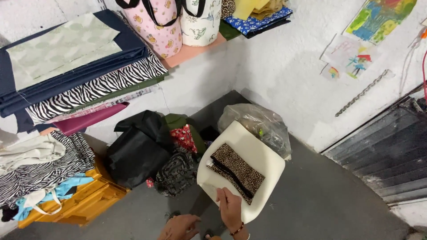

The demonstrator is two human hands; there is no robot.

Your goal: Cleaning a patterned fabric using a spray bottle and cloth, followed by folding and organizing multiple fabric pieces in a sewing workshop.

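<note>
- The right hand grips the near edge of a cream foam cushion pad, thumb on top, fingers closed around it.
- A folded leopard-print fabric piece with a black zipper strip lies on the pad's middle, reaching toward its near edge, just beyond the right hand.
- The left hand hangs low beside the pad's near corner, fingers loosely curled and holding nothing.
- Behind the pad sit a clear plastic bag and black bags on the grey floor.
- Zebra-print fabric is stacked on the shelf.
</note>
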